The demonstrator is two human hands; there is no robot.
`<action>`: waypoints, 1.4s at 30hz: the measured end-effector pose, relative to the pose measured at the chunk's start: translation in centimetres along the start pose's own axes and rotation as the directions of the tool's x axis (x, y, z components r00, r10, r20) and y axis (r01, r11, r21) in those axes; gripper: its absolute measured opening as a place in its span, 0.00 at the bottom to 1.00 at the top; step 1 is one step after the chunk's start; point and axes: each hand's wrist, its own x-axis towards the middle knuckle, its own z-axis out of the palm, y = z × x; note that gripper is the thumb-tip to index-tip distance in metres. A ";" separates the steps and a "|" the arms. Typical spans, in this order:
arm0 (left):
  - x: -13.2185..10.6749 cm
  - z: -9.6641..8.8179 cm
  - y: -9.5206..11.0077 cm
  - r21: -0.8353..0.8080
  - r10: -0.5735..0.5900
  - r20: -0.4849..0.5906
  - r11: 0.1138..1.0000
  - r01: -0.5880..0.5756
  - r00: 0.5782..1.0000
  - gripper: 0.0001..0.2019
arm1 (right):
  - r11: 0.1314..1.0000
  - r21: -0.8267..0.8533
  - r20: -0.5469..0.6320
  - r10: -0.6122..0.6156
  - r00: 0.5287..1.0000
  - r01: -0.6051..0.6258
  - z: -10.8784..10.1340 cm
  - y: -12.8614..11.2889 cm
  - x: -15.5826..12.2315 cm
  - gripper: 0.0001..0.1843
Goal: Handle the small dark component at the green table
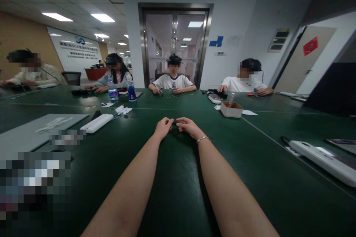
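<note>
Over the middle of the dark green table (178, 177), my left hand (164, 128) and my right hand (190, 126) are close together, both with bent, pinching fingers. Between the fingertips is a small dark object (174, 122), too small to name, which both hands seem to grip from opposite ends. The fingers cover most of it. A silver bracelet (203, 139) circles my right wrist.
Left of my hands lie a white power strip (98, 123), paper scraps (124, 110) and two bottles (131, 92). To the right stand a small open box (231, 110) and another white power strip (322, 161). Several people sit around the table.
</note>
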 end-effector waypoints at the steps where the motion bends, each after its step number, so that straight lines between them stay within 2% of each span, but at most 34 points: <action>1: 0.0 0.0 -0.1 0.016 0.006 -0.008 1.000 -0.006 1.000 0.16 | 1.000 -0.004 0.005 0.001 1.000 -0.001 0.0 0.0 0.0 0.14; 4: 0.1 0.1 -0.3 0.025 0.004 -0.014 1.000 -0.004 1.000 0.18 | 1.000 -0.005 -0.006 0.000 1.000 0.000 0.1 -0.1 -0.1 0.13; 8: 0.3 0.3 -0.2 -0.111 -0.067 -0.011 0.992 0.065 0.998 0.22 | 1.000 0.031 -0.059 0.000 0.998 0.002 0.1 -0.1 -0.1 0.11; 12: 0.4 0.2 -0.2 -0.163 0.007 -0.021 0.987 -0.010 1.000 0.12 | 0.998 0.064 -0.086 0.010 0.996 -0.004 0.0 -0.1 -0.1 0.10; 15: 0.6 0.1 -0.3 -0.163 0.045 -0.047 0.985 -0.052 0.998 0.12 | 0.998 0.066 -0.081 0.019 0.997 -0.013 -0.1 -0.2 -0.2 0.10; 20: 0.6 -0.1 -0.5 -0.114 0.023 -0.080 0.993 -0.032 0.997 0.09 | 1.000 0.027 -0.053 0.010 0.999 -0.009 -0.1 -0.1 -0.1 0.12; 22: 0.6 -0.2 -0.5 -0.104 0.018 -0.088 0.994 -0.028 0.996 0.09 | 0.998 -0.054 -0.030 0.010 1.000 -0.011 0.1 0.1 0.1 0.13; 25: 0.7 -0.2 -0.6 -0.118 0.028 -0.084 0.992 -0.038 0.996 0.08 | 0.965 -0.263 -0.034 -0.005 0.999 -0.005 0.8 0.4 0.4 0.15; 29: 0.5 -0.1 -0.5 -0.096 0.041 -0.045 0.994 -0.045 0.998 0.07 | 0.838 -0.538 -0.091 -0.169 0.981 0.095 1.6 0.7 0.8 0.16; 31: 0.2 0.0 -0.1 -0.078 0.062 -0.019 0.995 -0.063 0.998 0.06 | 0.796 -0.600 -0.095 -0.177 0.980 0.086 1.8 0.6 0.8 0.15; 33: -0.2 0.0 0.3 -0.070 0.075 0.000 0.995 -0.075 0.997 0.06 | 0.838 -0.544 -0.110 -0.122 0.986 0.043 1.9 0.6 0.8 0.13; 37: -0.6 0.1 0.6 -0.038 0.019 -0.012 0.999 -0.019 1.000 0.06 | 0.965 -0.262 -0.119 -0.041 0.992 0.009 1.9 0.6 0.6 0.16; 40: -0.8 0.2 0.4 -0.027 -0.008 -0.013 1.000 0.008 1.000 0.07 | 0.989 -0.147 -0.082 -0.026 0.996 0.014 2.0 0.6 0.3 0.17; 42: -1.1 0.0 0.6 -0.033 -0.019 0.027 0.999 0.020 0.999 0.05 | 0.993 -0.120 -0.049 -0.008 0.999 0.002 1.9 0.4 -0.1 0.15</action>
